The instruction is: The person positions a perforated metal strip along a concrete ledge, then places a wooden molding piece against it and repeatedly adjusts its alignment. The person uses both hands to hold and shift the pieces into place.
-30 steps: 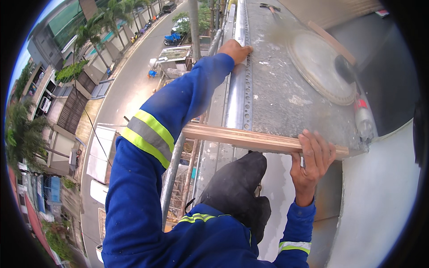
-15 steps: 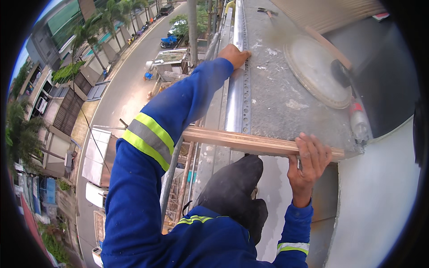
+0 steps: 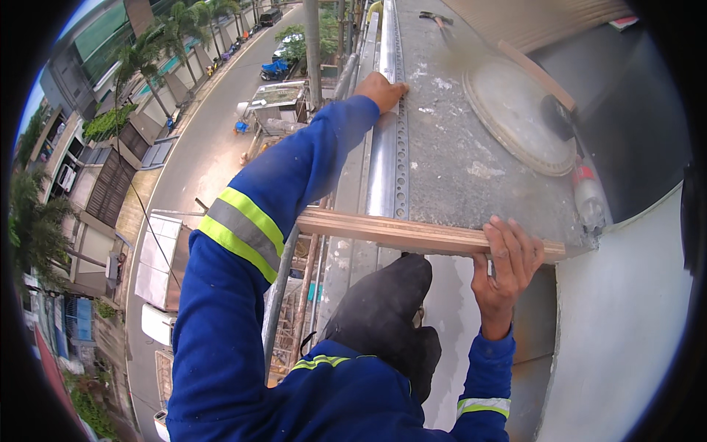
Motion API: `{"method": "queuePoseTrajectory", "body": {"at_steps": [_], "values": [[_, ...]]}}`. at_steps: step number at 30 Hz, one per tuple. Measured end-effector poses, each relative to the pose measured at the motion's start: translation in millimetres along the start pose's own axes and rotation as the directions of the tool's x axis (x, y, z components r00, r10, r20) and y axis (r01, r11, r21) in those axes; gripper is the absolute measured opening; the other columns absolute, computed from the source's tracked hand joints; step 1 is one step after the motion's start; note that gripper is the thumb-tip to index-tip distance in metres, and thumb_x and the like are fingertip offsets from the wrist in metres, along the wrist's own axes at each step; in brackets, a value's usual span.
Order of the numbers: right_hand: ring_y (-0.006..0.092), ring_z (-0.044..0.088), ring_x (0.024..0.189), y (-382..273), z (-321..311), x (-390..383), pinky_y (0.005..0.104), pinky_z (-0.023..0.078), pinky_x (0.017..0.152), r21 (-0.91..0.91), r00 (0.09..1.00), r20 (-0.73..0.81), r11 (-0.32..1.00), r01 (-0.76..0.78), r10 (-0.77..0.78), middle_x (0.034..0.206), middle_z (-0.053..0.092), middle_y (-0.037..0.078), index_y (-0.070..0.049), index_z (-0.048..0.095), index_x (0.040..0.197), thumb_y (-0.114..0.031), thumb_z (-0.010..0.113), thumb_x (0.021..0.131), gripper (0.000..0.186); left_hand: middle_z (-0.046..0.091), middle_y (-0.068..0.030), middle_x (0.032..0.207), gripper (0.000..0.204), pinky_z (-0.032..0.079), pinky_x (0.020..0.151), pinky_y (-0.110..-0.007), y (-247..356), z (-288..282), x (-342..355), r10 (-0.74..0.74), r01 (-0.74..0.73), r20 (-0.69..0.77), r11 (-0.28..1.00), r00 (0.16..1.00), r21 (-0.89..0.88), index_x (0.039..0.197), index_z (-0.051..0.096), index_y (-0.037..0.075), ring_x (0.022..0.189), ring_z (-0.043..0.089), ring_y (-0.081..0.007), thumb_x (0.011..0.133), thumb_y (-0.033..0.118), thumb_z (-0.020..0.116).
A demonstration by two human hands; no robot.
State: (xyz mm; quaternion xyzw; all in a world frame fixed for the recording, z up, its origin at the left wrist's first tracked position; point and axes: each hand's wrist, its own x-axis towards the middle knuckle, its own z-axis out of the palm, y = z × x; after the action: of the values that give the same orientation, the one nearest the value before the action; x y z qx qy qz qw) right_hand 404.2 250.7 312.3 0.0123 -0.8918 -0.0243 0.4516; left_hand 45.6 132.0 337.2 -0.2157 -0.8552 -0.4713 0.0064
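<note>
Along the left edge of a rough grey concrete ledge (image 3: 453, 180) runs a shiny metal trim (image 3: 384, 162) with a perforated flange. My left hand (image 3: 381, 91) reaches far forward and is closed over this trim, the fingertips at its holed side. Across the near end of the ledge lies a layered plywood strip (image 3: 398, 231). My right hand (image 3: 507, 261) grips the strip near its right end, fingers over the top and thumb on the near face. The strip's left end reaches past the trim, beside my left sleeve.
A round whitish lid (image 3: 508, 110), a plastic bottle (image 3: 589, 195), a wooden handle (image 3: 537, 76) and a hammer (image 3: 436, 18) lie on the ledge. Scaffold pipes (image 3: 312, 55) stand to the left, with a street (image 3: 210, 132) far below. A pale wall (image 3: 618, 317) rises at right.
The whole view has shifted slightly to the left. Both hands keep their holds, and the trim and plywood strip stay in place relative to the ledge.
</note>
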Motion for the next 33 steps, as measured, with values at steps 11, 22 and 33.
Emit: {"method": "queuePoseTrajectory", "body": {"at_steps": [11, 22, 33], "values": [[0.0217, 0.059, 0.12, 0.6, 1.6, -1.5, 0.0469, 0.03, 0.109, 0.002, 0.999, -0.001, 0.999, -0.041, 0.041, 0.122, 0.071, -0.004, -0.02, 0.072, 0.115, -0.021, 0.077, 0.082, 0.034, 0.07, -0.0309, 0.102, 0.059, 0.054, 0.089, -0.043, -6.4, 4.3, 7.1, 0.017, -0.017, -0.017, 0.999, 1.0, 0.029, 0.098, 0.072, -0.011, 0.099, 0.07, -0.0421, 0.083, 0.046, 0.073], [0.0215, 0.06, 0.12, 1.0, 3.4, -1.9, 0.0463, 0.029, 0.11, 0.008, 0.999, -0.011, 0.999, -0.041, 0.041, 0.122, 0.071, -0.004, -0.02, 0.073, 0.115, -0.02, 0.077, 0.081, 0.034, 0.07, -0.0309, 0.097, 0.058, 0.055, 0.083, -0.043, -6.1, 2.1, 3.2, 0.042, -0.042, -0.032, 0.999, 0.999, -0.008, 0.096, 0.071, -0.011, 0.094, 0.071, -0.0416, 0.083, 0.046, 0.074], [0.0212, 0.06, 0.12, 1.2, 3.1, -0.9, 0.0458, 0.03, 0.11, 0.009, 0.999, 0.0, 0.999, -0.035, 0.035, 0.121, 0.071, -0.003, -0.019, 0.073, 0.114, -0.022, 0.076, 0.083, 0.031, 0.07, -0.0314, 0.099, 0.059, 0.054, 0.085, -0.043, -3.1, -2.0, 2.2, 0.017, -0.017, 0.033, 1.0, 0.999, -0.017, 0.095, 0.071, -0.011, 0.097, 0.07, -0.0414, 0.083, 0.047, 0.072]]}}
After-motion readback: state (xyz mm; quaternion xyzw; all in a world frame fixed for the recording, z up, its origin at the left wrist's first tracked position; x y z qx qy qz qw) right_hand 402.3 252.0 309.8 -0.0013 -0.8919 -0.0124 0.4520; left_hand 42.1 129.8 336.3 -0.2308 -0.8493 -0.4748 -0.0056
